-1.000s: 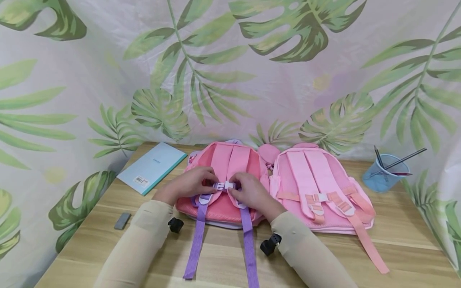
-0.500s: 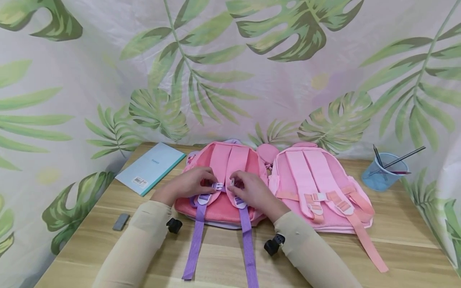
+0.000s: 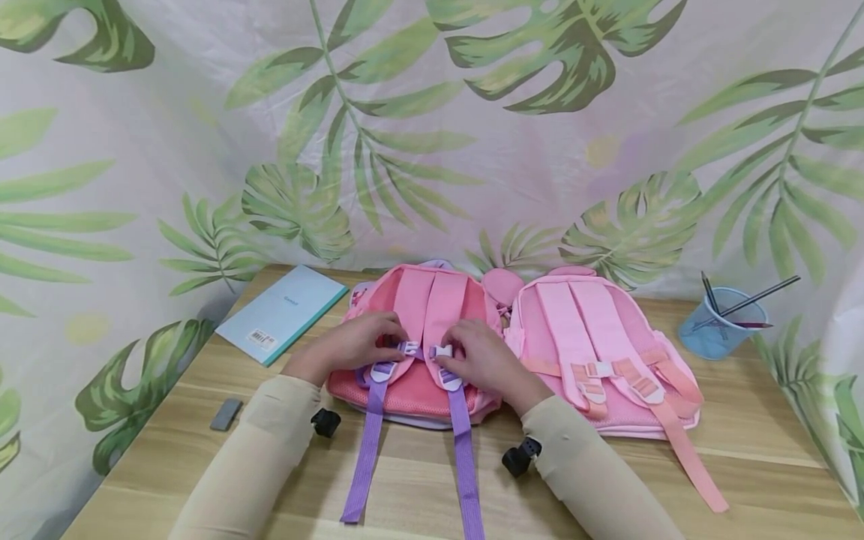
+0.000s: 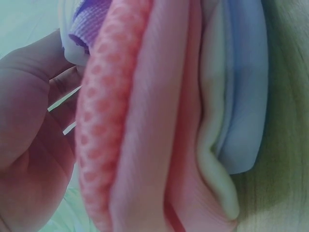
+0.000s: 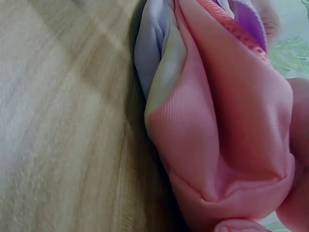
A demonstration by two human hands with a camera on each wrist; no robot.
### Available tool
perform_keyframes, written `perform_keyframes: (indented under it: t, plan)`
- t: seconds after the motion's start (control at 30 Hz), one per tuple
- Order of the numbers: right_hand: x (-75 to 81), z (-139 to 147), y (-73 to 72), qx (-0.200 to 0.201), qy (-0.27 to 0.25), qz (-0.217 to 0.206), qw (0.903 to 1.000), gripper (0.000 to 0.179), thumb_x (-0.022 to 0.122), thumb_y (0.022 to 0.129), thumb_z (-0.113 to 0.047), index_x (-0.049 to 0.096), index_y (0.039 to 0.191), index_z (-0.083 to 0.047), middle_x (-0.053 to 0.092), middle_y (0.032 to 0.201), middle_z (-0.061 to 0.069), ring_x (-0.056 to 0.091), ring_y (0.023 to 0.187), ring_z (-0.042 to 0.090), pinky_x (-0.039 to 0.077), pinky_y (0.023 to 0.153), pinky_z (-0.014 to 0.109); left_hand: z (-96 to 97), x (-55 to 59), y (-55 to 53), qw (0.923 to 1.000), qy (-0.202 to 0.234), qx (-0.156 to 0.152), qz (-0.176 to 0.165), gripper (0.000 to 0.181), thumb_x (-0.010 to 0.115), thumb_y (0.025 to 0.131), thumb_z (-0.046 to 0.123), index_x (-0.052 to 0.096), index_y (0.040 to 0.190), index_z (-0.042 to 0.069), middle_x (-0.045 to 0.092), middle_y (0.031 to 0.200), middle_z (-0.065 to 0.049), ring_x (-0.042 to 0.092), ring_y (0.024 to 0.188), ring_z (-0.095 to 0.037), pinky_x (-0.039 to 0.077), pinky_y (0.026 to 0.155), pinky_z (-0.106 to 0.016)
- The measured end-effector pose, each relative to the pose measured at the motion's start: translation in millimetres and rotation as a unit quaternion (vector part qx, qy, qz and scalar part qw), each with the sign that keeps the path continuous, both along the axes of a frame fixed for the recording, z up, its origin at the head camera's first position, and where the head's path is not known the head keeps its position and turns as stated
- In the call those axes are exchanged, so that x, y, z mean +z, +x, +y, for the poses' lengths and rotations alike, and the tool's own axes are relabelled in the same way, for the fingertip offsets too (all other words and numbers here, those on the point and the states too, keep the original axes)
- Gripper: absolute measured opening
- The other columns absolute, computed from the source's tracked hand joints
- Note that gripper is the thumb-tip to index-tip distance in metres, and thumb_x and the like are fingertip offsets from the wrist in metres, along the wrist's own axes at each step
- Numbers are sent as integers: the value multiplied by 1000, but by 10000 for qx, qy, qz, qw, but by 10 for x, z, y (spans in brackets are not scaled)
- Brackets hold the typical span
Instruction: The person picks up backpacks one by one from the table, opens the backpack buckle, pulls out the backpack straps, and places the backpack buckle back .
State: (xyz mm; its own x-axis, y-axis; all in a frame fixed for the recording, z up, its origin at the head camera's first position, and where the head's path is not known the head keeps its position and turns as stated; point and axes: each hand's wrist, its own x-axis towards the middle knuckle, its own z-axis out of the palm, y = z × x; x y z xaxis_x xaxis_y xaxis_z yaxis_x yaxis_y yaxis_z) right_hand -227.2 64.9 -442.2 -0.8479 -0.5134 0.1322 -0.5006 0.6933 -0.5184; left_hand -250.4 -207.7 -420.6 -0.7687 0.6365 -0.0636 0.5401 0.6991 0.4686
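A coral-pink backpack (image 3: pixel 412 300) lies back side up on the table, its shoulder straps running down the middle. Between the straps are two separate white halves of a plastic side-release buckle on purple webbing. My left hand (image 3: pixel 367 341) pinches the pronged half (image 3: pixel 409 349) from the left. From the right, my right hand (image 3: pixel 486 358) pinches the socket half (image 3: pixel 442 351), a small gap away. Purple strap tails (image 3: pixel 367 465) hang toward the front. In the left wrist view the left palm (image 4: pixel 29 116) shows beside the bag's mesh edge; the buckle's prongs are hidden there.
A lighter pink backpack (image 3: pixel 641 330) lies to the right, its buckle (image 3: pixel 600 370) fastened across its straps. A blue pen cup (image 3: pixel 712 341) with pencils stands at the far right. A light-blue notebook (image 3: pixel 283 311) and a grey eraser (image 3: pixel 226 414) lie on the left.
The two buckle halves were close together one second ago and are now farther apart. My right hand has shifted right with the socket half; my left hand has barely moved.
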Motion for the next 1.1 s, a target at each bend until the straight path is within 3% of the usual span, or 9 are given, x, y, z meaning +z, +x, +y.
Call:
perform_keyframes:
  t: [0.2,0.47,0.8,1.1]
  plan:
    - [30,-2,12,90,272,174,9994,21,80,98,-30,81,107,-11,69,108,5,60,107,24,52,100,43,0,5,0,10000,11,20,-48,21,81,99,26,81,118,17,68,108,5,59,97,-12,55,94,-36]
    - [31,-1,22,27,89,38,9999,22,78,100,-29,77,112,-10,66,109,6,57,111,27,48,102,46,1,19,21,9999,55,81,-45,19,80,100,26,79,117,18,66,106,7,60,97,-14,54,94,-35]
    - [76,-102,20,261,92,333,9991,26,78,99,-30,77,117,-11,71,118,10,58,119,33,42,109,54,-6,121,67,9994,-20,147,329,15,77,102,23,76,116,18,67,110,5,61,101,-14,55,96,-38]
    - [62,-244,-15,343,99,3,9994,38,79,99,-34,76,126,-7,68,127,11,56,126,34,39,111,55,-24,180,74,9994,28,190,287,15,76,102,18,74,117,17,67,113,4,61,102,-12,56,97,-38]
